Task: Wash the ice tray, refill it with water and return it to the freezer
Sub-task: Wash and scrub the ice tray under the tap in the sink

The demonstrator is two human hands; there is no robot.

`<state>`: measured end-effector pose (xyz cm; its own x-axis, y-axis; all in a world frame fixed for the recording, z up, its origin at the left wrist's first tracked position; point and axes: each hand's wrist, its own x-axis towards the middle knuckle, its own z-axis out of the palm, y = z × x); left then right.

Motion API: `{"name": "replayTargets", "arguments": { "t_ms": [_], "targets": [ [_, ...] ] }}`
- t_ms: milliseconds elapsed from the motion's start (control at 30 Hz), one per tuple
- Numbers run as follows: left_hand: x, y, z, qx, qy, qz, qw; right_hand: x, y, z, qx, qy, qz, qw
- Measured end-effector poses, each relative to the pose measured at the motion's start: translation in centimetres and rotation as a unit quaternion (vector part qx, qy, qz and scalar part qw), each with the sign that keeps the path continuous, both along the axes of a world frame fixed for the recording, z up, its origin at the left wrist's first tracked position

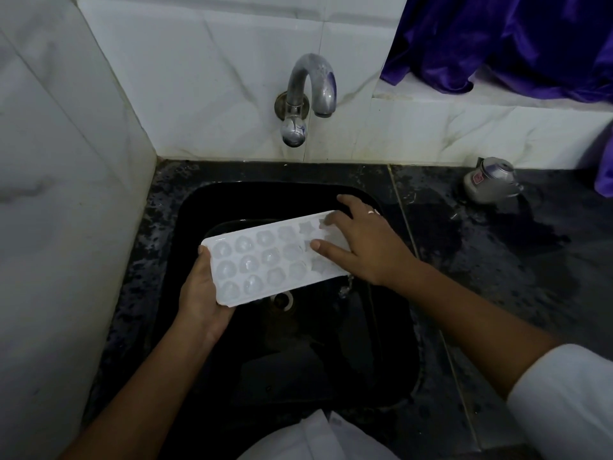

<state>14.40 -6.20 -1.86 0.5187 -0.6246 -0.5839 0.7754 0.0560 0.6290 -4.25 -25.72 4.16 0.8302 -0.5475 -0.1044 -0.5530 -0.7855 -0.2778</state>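
Observation:
A white plastic ice tray [265, 257] with three rows of rounded cells hangs tilted over the black sink [199, 207]. My left hand [202, 297] grips its near left end from underneath, thumb on the rim. My right hand [361, 240] lies spread on the tray's right end, fingers pressing on the cells there. A thin trickle of water [345, 287] drips from the tray's lower right corner into the basin. The metal tap [311, 91] on the back wall sits above the sink with no water running from its spout.
A small metal canister [487, 179] lies on its side on the wet dark counter [497, 247] at the right. Purple cloth [514, 38] drapes over the ledge at upper right. White tiled walls [66, 161] close in the left and back. The drain [282, 298] shows below the tray.

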Motion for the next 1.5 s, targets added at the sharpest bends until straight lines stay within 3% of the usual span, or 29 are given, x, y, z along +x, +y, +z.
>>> {"name": "replayTargets", "arguments": {
  "t_ms": [367, 700, 1133, 1333, 1400, 1500],
  "targets": [
    [-0.3, 0.2, -0.3, -0.006, -0.012, -0.016, 1.0, 1.6, 1.8, 0.0, 0.018, 0.032, 0.023, 0.999],
    [-0.2, 0.5, -0.3, 0.008, -0.019, -0.013, 1.0, 1.3, 1.3, -0.2, -0.026, 0.032, 0.071, 0.997],
    [-0.9, 0.1, -0.3, 0.009, -0.025, -0.014, 1.0, 1.8, 1.9, -0.7, -0.02, 0.002, 0.008, 1.0],
    [-1.1, 0.6, -0.1, 0.018, -0.041, -0.015, 0.999, 2.0, 2.2, -0.9, 0.082, -0.024, -0.045, 0.995],
    [-1.6, 0.8, 0.0, 0.019, -0.035, -0.016, 0.999, 1.8, 1.7, -0.7, 0.037, -0.004, -0.013, 0.999],
    [-2.5, 0.8, 0.2, 0.015, -0.016, -0.007, 1.0, 1.6, 1.5, -0.8, -0.12, 0.039, 0.067, 0.99]
  ]
}}
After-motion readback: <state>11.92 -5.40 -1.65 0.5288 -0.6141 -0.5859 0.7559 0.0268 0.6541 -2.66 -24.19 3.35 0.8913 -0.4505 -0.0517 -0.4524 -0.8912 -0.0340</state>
